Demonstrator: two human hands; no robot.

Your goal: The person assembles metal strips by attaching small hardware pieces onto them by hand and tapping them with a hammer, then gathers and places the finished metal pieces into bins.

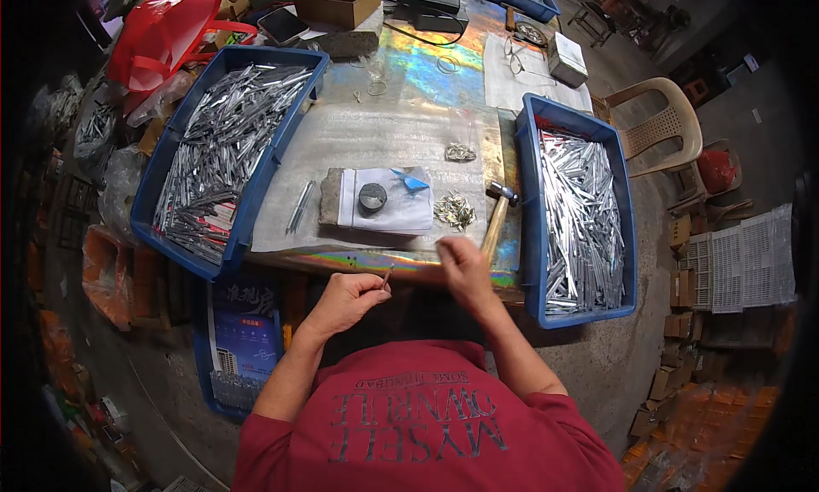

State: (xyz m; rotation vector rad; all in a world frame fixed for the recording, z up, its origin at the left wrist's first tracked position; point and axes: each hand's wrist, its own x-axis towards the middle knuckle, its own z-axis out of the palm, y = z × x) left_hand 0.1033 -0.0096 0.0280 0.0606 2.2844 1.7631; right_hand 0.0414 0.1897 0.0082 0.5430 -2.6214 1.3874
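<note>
My left hand [351,302], at the table's near edge, pinches a slim metal piece [388,276] that points upward. Close to the hammer's handle, my right hand [465,272] has its fingers drawn together and slightly blurred; what they hold, if anything, cannot be made out. Just beyond it lies a pile of small shiny metal parts [454,211], with a smaller heap [461,152] farther back. A paper-covered block [397,215] bears a dark round metal piece [373,197] and a blue scrap [410,181]. A few slim metal pieces [300,206] lie left of the block.
Blue bins full of slim silver metal pieces stand at left [241,250] and right [536,236]. A hammer [495,227] lies beside the right bin. Farther back are a red bag [158,40], a cardboard box [339,4], and eyeglasses [515,58]. A plastic chair [665,121] stands at right.
</note>
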